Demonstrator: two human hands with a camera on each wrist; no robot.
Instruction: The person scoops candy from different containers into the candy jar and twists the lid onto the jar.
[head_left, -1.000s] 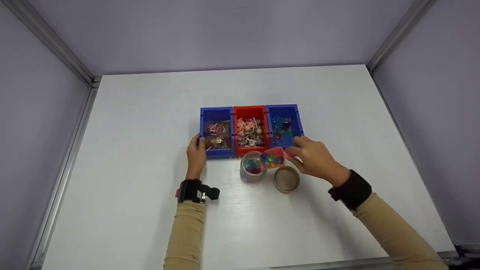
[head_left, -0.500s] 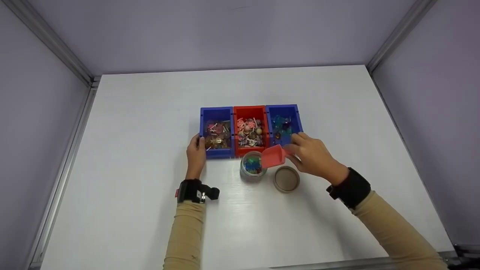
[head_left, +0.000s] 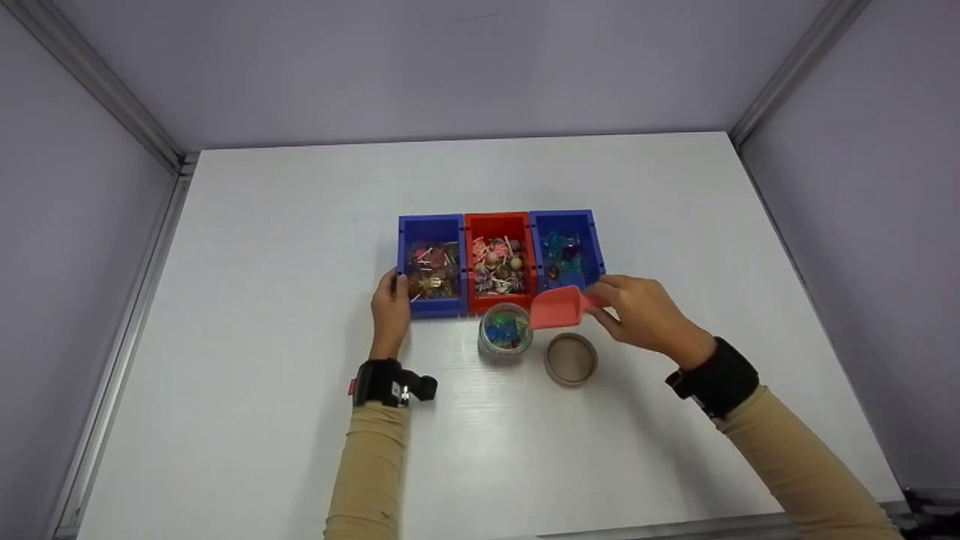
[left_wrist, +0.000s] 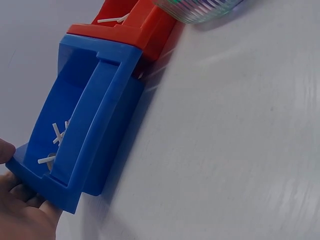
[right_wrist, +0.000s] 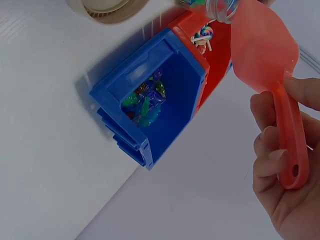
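In the head view my right hand (head_left: pixel 649 311) holds a red scoop (head_left: pixel 556 307) by its handle, beside a glass jar (head_left: pixel 504 346). The scoop is tilted, with no pieces showing in it. Shiny blue and green pieces show through the jar's mouth. My left hand (head_left: pixel 390 319) grips the side of the left blue bin (head_left: pixel 436 307); in the left wrist view the thumb lies at the rim and the fingers are beneath it. The right wrist view shows the scoop's handle (right_wrist: pixel 291 140) between thumb and curled fingers.
A red bin (head_left: pixel 489 304) of lollipops stands between the left bin and a second blue bin (head_left: pixel 561 225), which holds blue-green and purple pieces. A round tan lid (head_left: pixel 571 360) lies right of the jar. Walls enclose the white table (head_left: pixel 262 300).
A second ago the scoop carried coloured balls at the jar's mouth. It has tipped over, lost them and shifted slightly right. More pieces show in the jar. The left hand stays put.
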